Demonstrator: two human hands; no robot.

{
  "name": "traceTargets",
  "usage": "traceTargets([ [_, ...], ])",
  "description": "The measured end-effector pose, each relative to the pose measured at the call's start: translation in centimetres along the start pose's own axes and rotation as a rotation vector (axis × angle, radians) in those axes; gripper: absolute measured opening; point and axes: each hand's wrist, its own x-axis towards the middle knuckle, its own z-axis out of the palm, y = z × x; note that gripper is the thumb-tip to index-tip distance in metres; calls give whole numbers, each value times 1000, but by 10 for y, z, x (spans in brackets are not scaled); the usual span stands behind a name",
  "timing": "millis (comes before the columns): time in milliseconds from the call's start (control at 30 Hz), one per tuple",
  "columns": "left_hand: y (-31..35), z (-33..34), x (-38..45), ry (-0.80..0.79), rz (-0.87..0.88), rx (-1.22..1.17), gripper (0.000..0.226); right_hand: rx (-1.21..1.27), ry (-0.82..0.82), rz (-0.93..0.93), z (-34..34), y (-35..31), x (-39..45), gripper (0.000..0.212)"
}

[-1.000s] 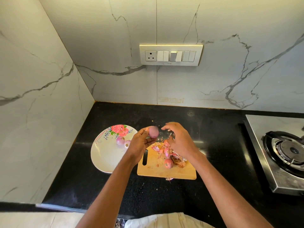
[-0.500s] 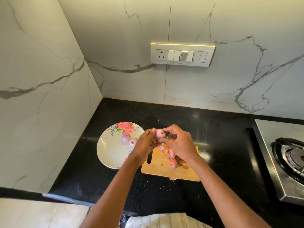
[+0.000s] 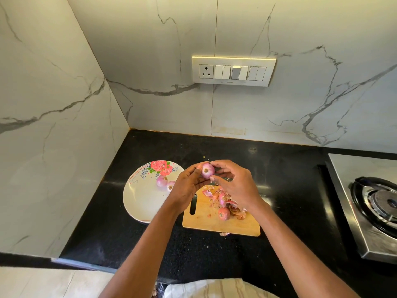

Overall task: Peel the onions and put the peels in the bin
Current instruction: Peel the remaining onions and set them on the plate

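Observation:
My left hand holds a small pink onion above the far edge of a wooden cutting board. My right hand meets it from the right, index fingertip on top of the onion and thumb below it. Something dark shows between the right fingers; I cannot tell what it is. On the board lie two unpeeled onions and a heap of pink peels. A flowered white plate to the left holds two peeled onions. No bin is in view.
The black counter ends at marble walls on the left and behind. A steel gas stove stands at the right edge. One scrap of peel lies just in front of the board. A switch panel hangs on the back wall.
My right hand has closed in on the onion that my left hand holds, and its fingertips now touch it. Both hands have stayed above the board's far edge.

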Motion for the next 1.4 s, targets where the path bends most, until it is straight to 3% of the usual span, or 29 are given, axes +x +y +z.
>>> traceTargets([
  [133,5,7,3,-5,22,15,42,-47,59,-52,-2,8,-2,34],
  [300,4,8,7,18,9,24,25,-85,116,-93,-1,12,-1,19],
  [500,6,11,8,32,9,27,25,-35,65,-42,-3,7,1,32],
  [767,5,10,12,114,-52,-80,24,-75,71,54,-6,14,1,6],
  [900,3,8,13,120,-61,-71,26,-106,79,125,-9,19,-1,15],
  [1000,0,7,13,107,-50,-42,29,-80,60,30,-6,13,1,29],
  [1133,-2,12,13,90,-37,-4,31,-122,96,-104,0,12,2,19],
  [1267,-1,12,14,120,-52,-16,17,-112,139,-2,-5,18,0,8],
  [1400,-1,6,16,149,-56,-16,16,-212,-73,188,-12,32,-2,13],
])
